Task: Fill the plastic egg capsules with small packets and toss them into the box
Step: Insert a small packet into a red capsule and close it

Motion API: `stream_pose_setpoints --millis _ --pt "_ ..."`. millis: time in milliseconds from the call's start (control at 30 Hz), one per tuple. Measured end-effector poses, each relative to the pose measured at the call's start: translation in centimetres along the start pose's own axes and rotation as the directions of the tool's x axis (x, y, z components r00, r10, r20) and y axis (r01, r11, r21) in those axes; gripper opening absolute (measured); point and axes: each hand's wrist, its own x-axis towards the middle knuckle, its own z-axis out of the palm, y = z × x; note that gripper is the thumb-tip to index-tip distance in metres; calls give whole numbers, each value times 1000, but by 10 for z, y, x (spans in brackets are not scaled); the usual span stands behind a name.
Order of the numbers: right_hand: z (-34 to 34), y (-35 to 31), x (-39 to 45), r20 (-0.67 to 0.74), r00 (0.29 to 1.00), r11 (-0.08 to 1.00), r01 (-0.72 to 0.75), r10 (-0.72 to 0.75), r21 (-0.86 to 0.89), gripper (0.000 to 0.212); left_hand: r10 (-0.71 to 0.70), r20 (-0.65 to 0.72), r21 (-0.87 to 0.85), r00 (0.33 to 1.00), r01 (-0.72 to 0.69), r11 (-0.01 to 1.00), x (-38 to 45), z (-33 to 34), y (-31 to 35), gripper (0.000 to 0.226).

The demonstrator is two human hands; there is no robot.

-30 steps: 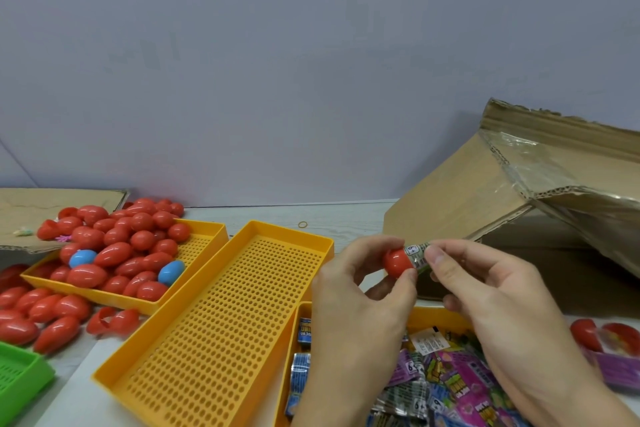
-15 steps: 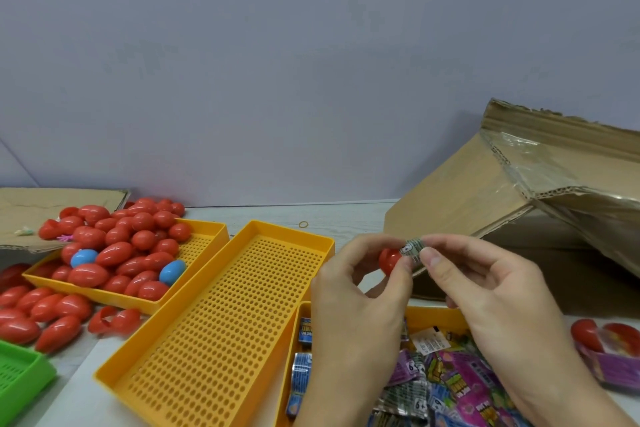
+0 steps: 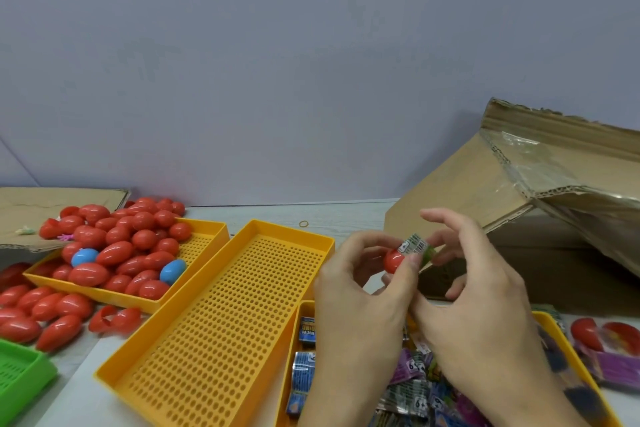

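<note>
Pinching a glossy red plastic egg capsule half (image 3: pixel 394 260) between thumb and curled fingers, the left hand (image 3: pixel 360 291) holds it up above the table, and a small crinkled foil packet (image 3: pixel 415 246) with a barcode sticks out of its open side — silver and green, partly in, partly out. The right hand (image 3: pixel 485 298) sits just beside it, its upper fingers lifted and loosely spread; lower fingers curl near the packet's far end, though whether they actually touch it I cannot tell. Behind the hands stands the brown corrugated cardboard box (image 3: pixel 467 191), its flap ragged at the edge and patched with wrinkled clear tape. Below the hands, a yellow plastic tray (image 3: pixel 550 319) is packed with more shiny packets (image 3: pixel 408 388) in purple, blue and silver. Centre table, a long yellow perforated tray (image 3: pixel 221 322) — a neat grid of holes. To the left, another yellow perforated tray (image 3: pixel 207 232) is heaped with smooth red egg capsules (image 3: pixel 114 243), two blue ones (image 3: pixel 85 256) among them, and more red eggs (image 3: pixel 38 312) lie loose on the tabletop beside it. A green slotted tray (image 3: pixel 24 374) pokes in at the lower left corner. A small rubber band (image 3: pixel 303 223) lies on the pale table near the wall.
</note>
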Motion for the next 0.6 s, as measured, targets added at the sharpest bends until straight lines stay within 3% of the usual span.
stream_pose_setpoints --millis 300,600 --pt "0 2 -2 -2 1000 999 30 -30 25 68 -65 -21 -19 998 64 998 0 2 -2 18" --pt "1 4 -2 27 996 995 79 -81 68 75 -85 42 -21 995 86 996 0 4 -7 20"
